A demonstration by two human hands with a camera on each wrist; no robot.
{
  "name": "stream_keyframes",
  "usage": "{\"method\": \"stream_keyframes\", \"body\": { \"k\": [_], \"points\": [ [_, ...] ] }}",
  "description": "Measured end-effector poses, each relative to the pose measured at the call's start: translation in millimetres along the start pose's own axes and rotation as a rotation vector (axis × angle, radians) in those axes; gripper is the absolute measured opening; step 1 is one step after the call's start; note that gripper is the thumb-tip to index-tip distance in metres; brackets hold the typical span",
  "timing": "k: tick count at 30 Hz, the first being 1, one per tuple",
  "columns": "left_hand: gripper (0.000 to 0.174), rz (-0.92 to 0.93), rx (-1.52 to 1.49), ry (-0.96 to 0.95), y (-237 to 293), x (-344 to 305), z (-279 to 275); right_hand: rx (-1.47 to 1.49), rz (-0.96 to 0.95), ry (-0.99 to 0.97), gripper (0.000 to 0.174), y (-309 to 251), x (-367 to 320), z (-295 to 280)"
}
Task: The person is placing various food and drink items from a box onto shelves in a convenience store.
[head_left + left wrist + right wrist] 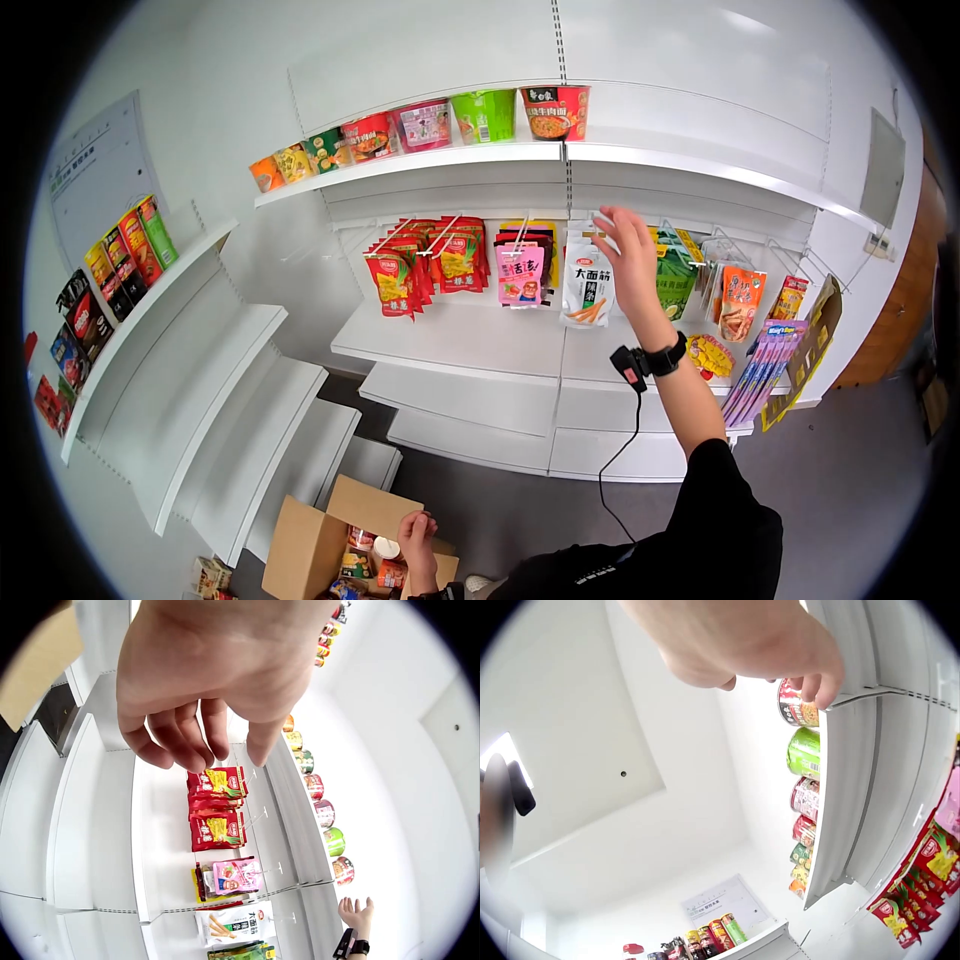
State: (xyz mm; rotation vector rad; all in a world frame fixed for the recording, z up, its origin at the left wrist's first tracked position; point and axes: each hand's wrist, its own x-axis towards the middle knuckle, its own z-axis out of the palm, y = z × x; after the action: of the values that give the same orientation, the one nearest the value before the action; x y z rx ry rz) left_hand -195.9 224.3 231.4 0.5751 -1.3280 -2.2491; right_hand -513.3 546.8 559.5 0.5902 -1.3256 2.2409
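We see a person facing white shop shelving. Their right hand (630, 262) is raised, fingers apart and loosely straight, holding nothing. It sits just in front of the top of a white packet (586, 288), but we cannot tell whether the fingertips touch it or its peg. The packet hangs with its printed face outward from one of the wire pegs (445, 230) in the row. A pink packet (521, 273) and red packets (395, 280) hang to its left. Above them, cup noodles (555, 110) stand side by side along the front edge of a shelf (420, 160), labels forward. Low down, the left hand (416, 535) hangs over an open cardboard box (300, 545) on the floor. Its fingers are loosely curled and empty, just above the goods packed inside.
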Motion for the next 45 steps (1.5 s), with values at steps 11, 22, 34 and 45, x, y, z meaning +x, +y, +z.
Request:
{"method": "stream_keyframes", "body": {
  "k": [11, 22, 34, 45],
  "points": [
    [0.011, 0.019, 0.016, 0.105, 3, -36, -35, 0.142, 0.379, 0.037, 0.03, 71, -125, -18],
    [0.01, 0.019, 0.171, 0.318, 4, -66, -76, 0.002, 0.909, -0.098, 0.028, 167, -257, -22],
    [0.013, -0.046, 0.208, 0.518, 13, -106, -149, 0.117, 1.416, -0.058, 0.026, 233, -381, -18],
    [0.014, -0.197, 0.103, 0.743, 11, -129, -270, 0.118, 1.688, -0.116, 0.025, 252, -471, 42]
  ]
}}
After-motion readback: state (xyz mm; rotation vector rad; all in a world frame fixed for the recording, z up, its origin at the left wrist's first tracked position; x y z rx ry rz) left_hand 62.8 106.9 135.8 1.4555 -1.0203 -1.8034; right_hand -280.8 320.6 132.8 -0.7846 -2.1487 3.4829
